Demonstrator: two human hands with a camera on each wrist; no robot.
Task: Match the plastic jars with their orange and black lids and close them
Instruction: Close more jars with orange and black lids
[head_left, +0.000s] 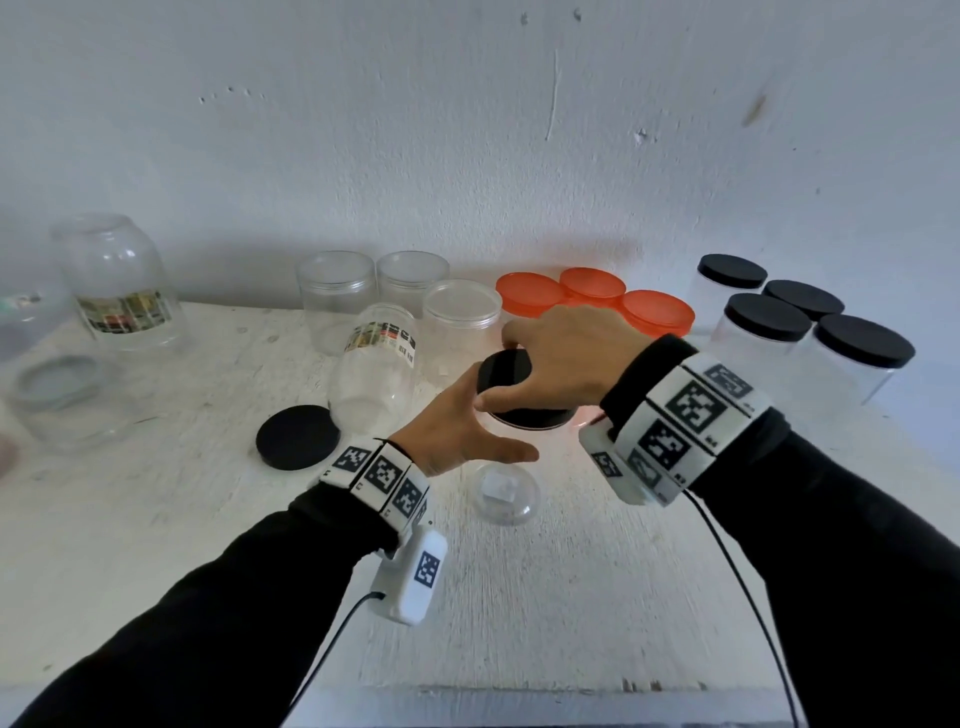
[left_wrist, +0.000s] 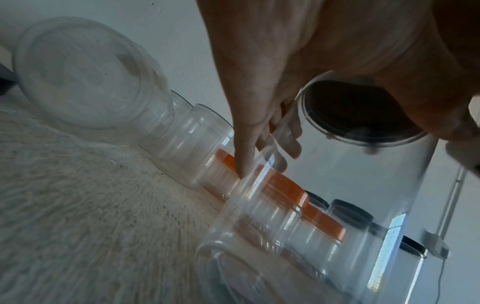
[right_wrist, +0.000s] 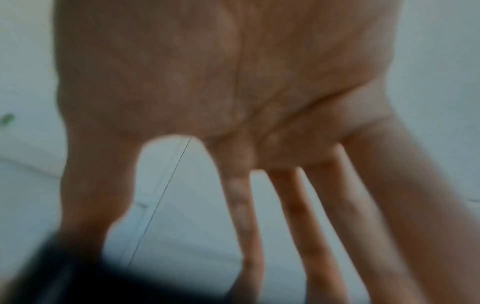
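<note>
Centre of the table, the right hand spreads over a black lid with fingertips curled round its rim, sitting it on a clear jar that looks empty. The left hand wraps that jar's side, thumb out. Another black lid lies flat to the left. Behind stand open empty jars, three orange-lidded jars and four black-lidded jars.

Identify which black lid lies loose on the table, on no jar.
The black lid left of the left hand lies flat on the table; the others sit on jars.
</note>
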